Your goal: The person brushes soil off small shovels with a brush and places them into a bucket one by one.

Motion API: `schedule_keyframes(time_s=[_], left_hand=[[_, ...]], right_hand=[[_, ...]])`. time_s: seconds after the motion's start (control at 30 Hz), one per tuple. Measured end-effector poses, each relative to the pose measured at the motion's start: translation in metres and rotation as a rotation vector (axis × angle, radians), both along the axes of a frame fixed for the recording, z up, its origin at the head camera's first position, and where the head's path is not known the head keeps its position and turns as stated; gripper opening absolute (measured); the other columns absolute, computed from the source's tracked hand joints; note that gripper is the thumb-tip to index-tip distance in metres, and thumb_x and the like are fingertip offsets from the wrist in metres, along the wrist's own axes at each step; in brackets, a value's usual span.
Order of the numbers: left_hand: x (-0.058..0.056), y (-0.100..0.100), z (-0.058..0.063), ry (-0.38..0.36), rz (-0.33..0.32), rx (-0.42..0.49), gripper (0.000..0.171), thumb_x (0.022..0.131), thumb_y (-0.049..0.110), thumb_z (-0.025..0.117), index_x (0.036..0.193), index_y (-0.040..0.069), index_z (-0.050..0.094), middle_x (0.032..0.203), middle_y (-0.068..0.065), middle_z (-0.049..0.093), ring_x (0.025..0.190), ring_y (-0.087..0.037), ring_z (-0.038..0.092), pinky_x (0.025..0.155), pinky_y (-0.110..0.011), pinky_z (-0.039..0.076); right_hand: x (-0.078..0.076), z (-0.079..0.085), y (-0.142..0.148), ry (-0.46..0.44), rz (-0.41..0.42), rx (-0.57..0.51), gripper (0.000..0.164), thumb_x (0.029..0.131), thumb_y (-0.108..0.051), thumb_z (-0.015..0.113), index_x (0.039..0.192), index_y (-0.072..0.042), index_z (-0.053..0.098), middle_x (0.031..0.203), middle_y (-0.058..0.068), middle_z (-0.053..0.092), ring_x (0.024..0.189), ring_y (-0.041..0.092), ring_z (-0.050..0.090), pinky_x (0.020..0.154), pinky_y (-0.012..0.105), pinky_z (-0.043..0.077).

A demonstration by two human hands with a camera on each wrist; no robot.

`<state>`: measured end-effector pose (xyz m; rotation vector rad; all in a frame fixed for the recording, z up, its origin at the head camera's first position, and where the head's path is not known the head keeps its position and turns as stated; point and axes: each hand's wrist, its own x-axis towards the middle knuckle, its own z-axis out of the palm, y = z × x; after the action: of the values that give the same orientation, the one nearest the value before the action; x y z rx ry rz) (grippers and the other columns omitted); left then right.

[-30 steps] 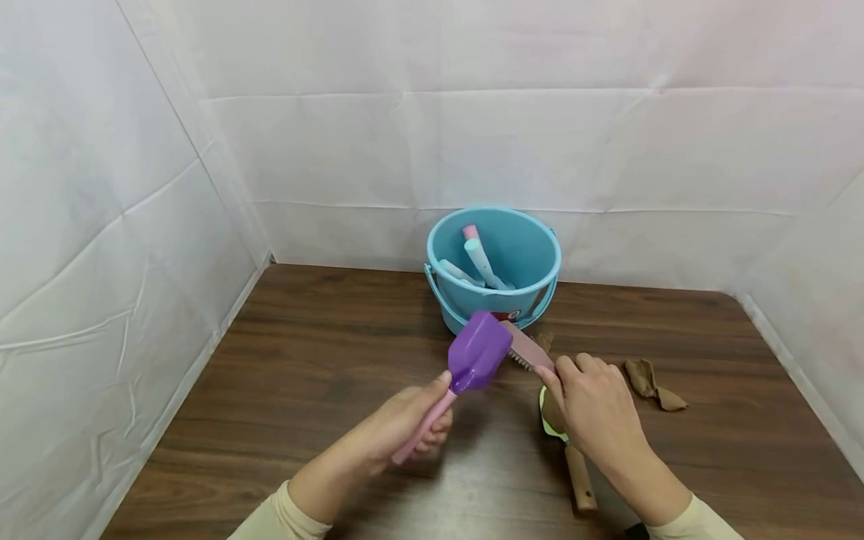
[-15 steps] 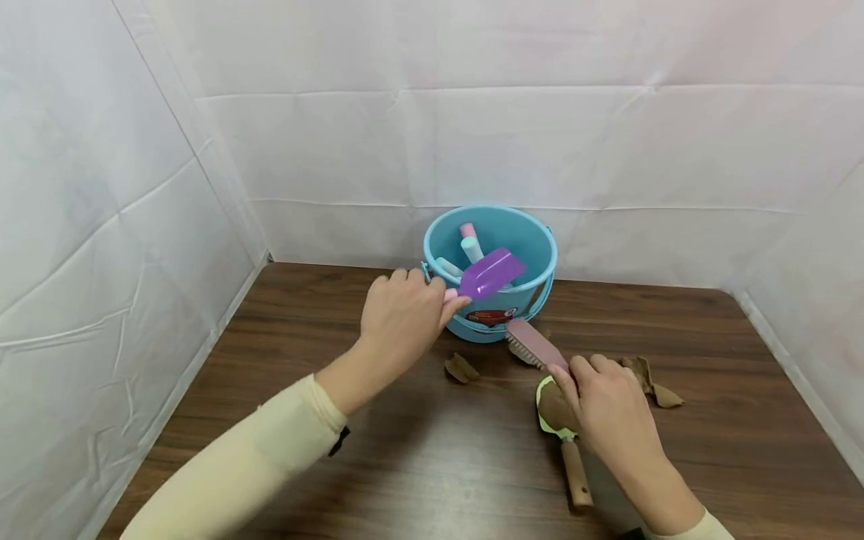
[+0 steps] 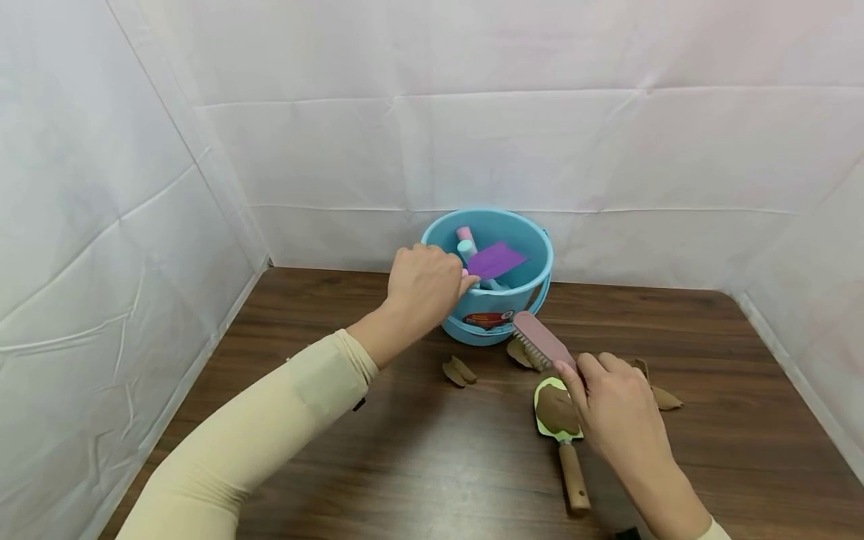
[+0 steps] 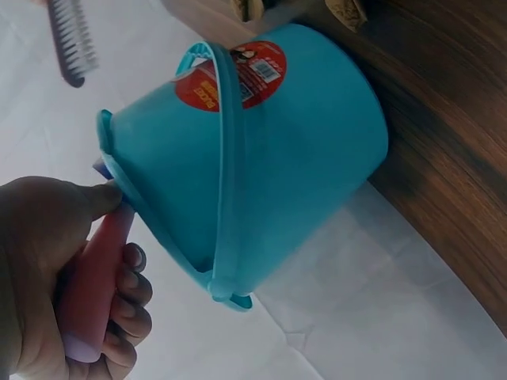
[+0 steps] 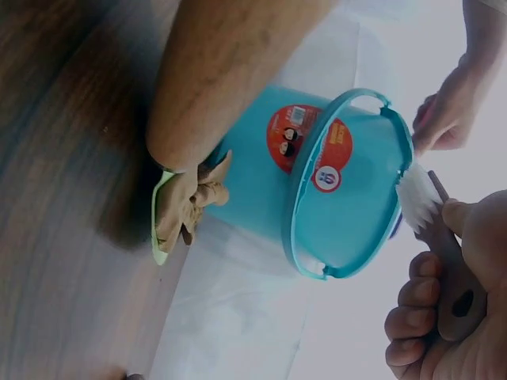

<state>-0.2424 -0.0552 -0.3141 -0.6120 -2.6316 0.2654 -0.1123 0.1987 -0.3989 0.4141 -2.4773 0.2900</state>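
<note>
My left hand (image 3: 428, 281) grips the pink handle (image 4: 97, 281) of a toy shovel at the bucket's near left rim. Its purple blade (image 3: 496, 260) reaches in over the mouth of the blue bucket (image 3: 482, 330). Inside the bucket, pink and light blue handles (image 3: 466, 246) stick up. My right hand (image 3: 617, 409) holds a pink brush (image 3: 543, 339), bristles down, above the table to the right of the bucket. Below that hand lies a light green trowel (image 3: 559, 409) with a wooden handle (image 3: 574, 480) and a brown lump on its blade.
Brown dry leaf-like pieces (image 3: 460, 370) lie in front of the bucket, with another piece (image 3: 518, 352) under the brush and more (image 3: 664, 397) behind the right hand. White cloth walls (image 3: 337, 150) enclose the wooden table (image 3: 351, 465) at the back and sides.
My left hand has carried the shovel forward from above the table to the bucket, turning it so the blade points right over the opening. The right hand with the brush has barely moved.
</note>
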Motion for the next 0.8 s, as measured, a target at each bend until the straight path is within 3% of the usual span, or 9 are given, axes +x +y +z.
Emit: schedule_keyframes(time_s=[0.2, 0.37, 0.5, 0.6, 0.8], left_hand=[[-0.01, -0.002, 0.0, -0.009, 0.011, -0.038, 0.056, 0.1, 0.061, 0.05, 0.072, 0.014, 0.063, 0.063, -0.002, 0.052, 0.06, -0.019, 0.053, 0.054, -0.032, 0.046], [-0.015, -0.005, 0.0, 0.048, -0.01, 0.001, 0.053, 0.098, 0.061, 0.054, 0.104, 0.01, 0.066, 0.079, -0.008, 0.061, 0.075, -0.024, 0.058, 0.064, -0.038, 0.05], [-0.015, -0.006, -0.001, 0.07, -0.028, 0.041, 0.06, 0.098, 0.063, 0.053, 0.129, 0.012, 0.061, 0.084, -0.01, 0.06, 0.075, -0.025, 0.056, 0.063, -0.039, 0.049], [-0.014, -0.006, -0.001, 0.051, -0.021, 0.038, 0.065, 0.096, 0.068, 0.051, 0.132, 0.014, 0.059, 0.084, -0.01, 0.058, 0.073, -0.025, 0.054, 0.062, -0.039, 0.049], [-0.013, -0.007, -0.002, 0.016, 0.003, 0.017, 0.065, 0.094, 0.072, 0.047, 0.118, 0.013, 0.06, 0.083, -0.009, 0.056, 0.071, -0.025, 0.053, 0.062, -0.039, 0.049]], right_hand=[[-0.001, 0.001, 0.0, 0.014, 0.001, 0.011, 0.041, 0.099, -0.027, 0.066, 0.067, -0.014, 0.044, 0.059, -0.004, 0.03, 0.053, 0.011, 0.028, 0.051, 0.029, 0.028], [-0.001, 0.001, -0.001, 0.011, 0.003, 0.009, 0.041, 0.099, -0.027, 0.065, 0.067, -0.014, 0.045, 0.059, -0.004, 0.031, 0.053, 0.011, 0.029, 0.052, 0.03, 0.03], [-0.002, 0.002, -0.002, 0.018, 0.001, 0.006, 0.041, 0.099, -0.026, 0.066, 0.066, -0.014, 0.044, 0.058, -0.004, 0.03, 0.053, 0.011, 0.028, 0.052, 0.03, 0.03], [-0.002, 0.004, -0.002, 0.025, -0.001, 0.001, 0.041, 0.099, -0.026, 0.066, 0.066, -0.014, 0.044, 0.059, -0.004, 0.03, 0.053, 0.011, 0.028, 0.052, 0.031, 0.03], [-0.002, 0.005, -0.002, 0.027, -0.008, -0.001, 0.041, 0.098, -0.027, 0.067, 0.066, -0.014, 0.045, 0.059, -0.004, 0.03, 0.054, 0.011, 0.028, 0.053, 0.032, 0.03]])
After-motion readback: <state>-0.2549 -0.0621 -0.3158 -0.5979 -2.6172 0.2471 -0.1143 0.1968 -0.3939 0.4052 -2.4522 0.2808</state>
